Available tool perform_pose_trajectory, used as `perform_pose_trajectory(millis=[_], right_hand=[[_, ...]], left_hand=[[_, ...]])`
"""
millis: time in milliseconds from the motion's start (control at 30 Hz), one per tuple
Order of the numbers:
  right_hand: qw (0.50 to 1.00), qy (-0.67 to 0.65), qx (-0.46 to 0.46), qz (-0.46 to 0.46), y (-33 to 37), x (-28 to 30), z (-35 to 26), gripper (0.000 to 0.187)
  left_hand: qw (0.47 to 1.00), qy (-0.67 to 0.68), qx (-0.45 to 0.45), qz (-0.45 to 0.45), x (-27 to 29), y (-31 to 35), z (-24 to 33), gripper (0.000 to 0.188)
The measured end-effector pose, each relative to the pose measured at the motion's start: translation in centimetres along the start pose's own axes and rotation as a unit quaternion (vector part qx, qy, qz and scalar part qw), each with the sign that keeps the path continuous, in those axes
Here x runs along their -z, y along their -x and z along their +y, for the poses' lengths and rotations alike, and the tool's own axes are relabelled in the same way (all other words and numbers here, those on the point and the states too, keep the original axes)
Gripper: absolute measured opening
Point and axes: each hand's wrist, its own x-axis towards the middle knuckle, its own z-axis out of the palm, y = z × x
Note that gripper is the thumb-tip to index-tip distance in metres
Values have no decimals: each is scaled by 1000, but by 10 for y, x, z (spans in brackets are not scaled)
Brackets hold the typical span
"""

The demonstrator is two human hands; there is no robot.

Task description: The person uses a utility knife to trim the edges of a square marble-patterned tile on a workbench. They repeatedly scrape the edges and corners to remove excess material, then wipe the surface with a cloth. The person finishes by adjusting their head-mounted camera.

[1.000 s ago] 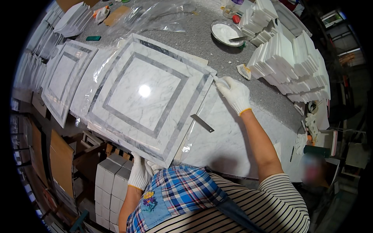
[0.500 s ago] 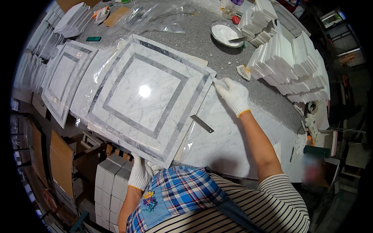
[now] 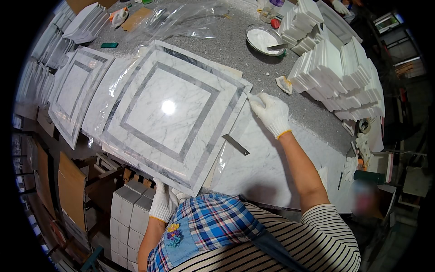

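Observation:
A large square marble panel [image 3: 170, 115], white with grey inlaid bands forming nested frames, lies across the worktop and juts past its near edge. My right hand [image 3: 272, 114], in a white knit glove, is closed at the panel's right corner, thumb and fingertips on the edge. Below the near edge, my gloved left hand [image 3: 162, 202] grips the panel, its fingers partly covered by the stone and my apron. A thin dark metal strip [image 3: 236, 145] with a hole in one end rests by the panel's right side, partly over a plain white marble slab [image 3: 272, 174].
Another inlaid panel [image 3: 74, 88] lies left with plastic film. Stacks of white tiles [image 3: 337, 68] line the far right, near a metal bowl [image 3: 263, 40] of white powder. Grey-white blocks [image 3: 124, 215] stand below the worktop. A co-worker's gloved hand [image 3: 340, 7] shows at top right.
My right hand has shifted very slightly at the panel's corner. A co-worker's gloved hand has come into view at the top right. The panel stays where it was.

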Motion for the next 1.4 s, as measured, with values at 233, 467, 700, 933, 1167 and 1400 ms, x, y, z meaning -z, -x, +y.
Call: perform_pose_trajectory(millis=[233, 467, 700, 933, 1167, 1400], right_hand=[[1000, 6, 1, 18, 0, 0, -1, 41], [999, 12, -2, 38, -1, 7, -7, 40], [999, 19, 5, 31, -2, 8, -9, 37], [999, 26, 15, 35, -4, 7, -9, 34], [998, 35, 35, 46, -3, 7, -11, 34], [998, 55, 28, 11, -2, 12, -14, 37]], left_hand=[[999, 27, 17, 7, 7, -1, -1, 90], [1000, 3, 0, -9, 19, -7, -6, 96], [999, 35, 14, -2, 2, 1, 1, 91], [999, 37, 28, -14, -9, 7, 6, 92], [1000, 7, 17, -8, -5, 4, 4, 97], [996, 76, 33, 23, -9, 5, 4, 80]])
